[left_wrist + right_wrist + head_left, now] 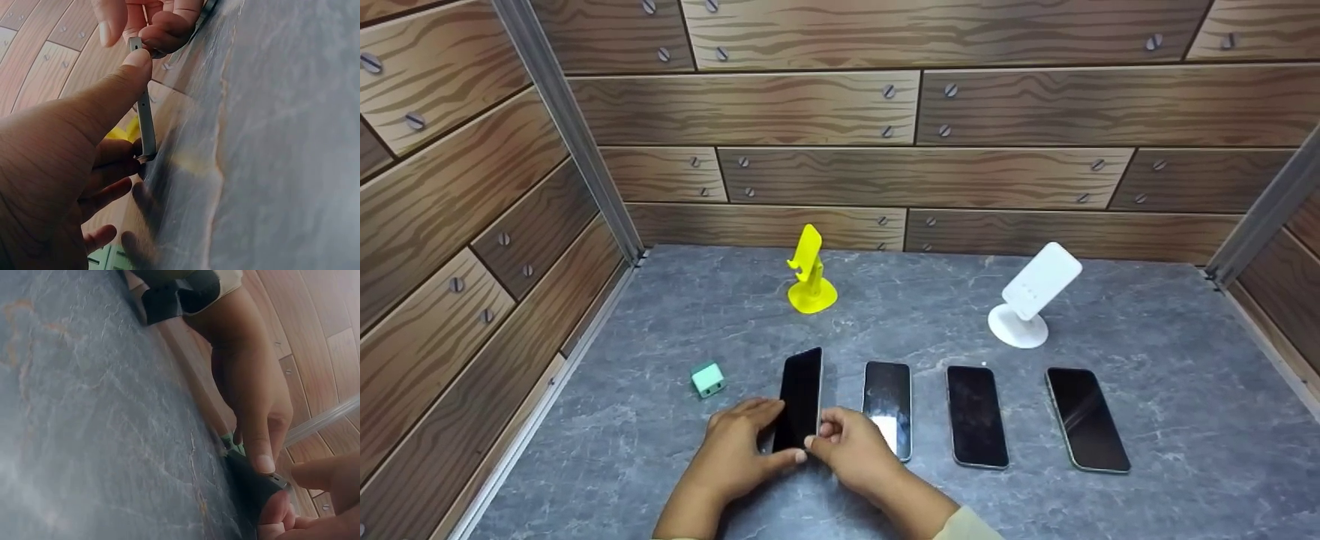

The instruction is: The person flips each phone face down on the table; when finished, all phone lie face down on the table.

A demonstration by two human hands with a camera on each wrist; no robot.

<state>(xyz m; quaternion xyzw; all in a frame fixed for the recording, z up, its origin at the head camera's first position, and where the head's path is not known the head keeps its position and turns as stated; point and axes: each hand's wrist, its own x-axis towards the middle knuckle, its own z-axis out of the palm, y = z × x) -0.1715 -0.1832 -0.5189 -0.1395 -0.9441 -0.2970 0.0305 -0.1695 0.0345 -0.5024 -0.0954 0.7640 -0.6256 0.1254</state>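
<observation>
A black-screened phone is tilted up off the grey table. My left hand grips it, thumb on the bottom edge and fingers at the left side. The left wrist view shows the phone's slim bottom edge between the left thumb and fingers. My right hand is at the phone's lower right corner, thumb over the front and curled fingers beside the edge. In the right wrist view, the corner lies between the right hand's thumb and fingers.
Three more phones lie flat to the right: one with a bright reflection, a middle one and a far-right one. Behind stand a yellow phone stand and a white one. A mint-green cube-shaped adapter sits at left.
</observation>
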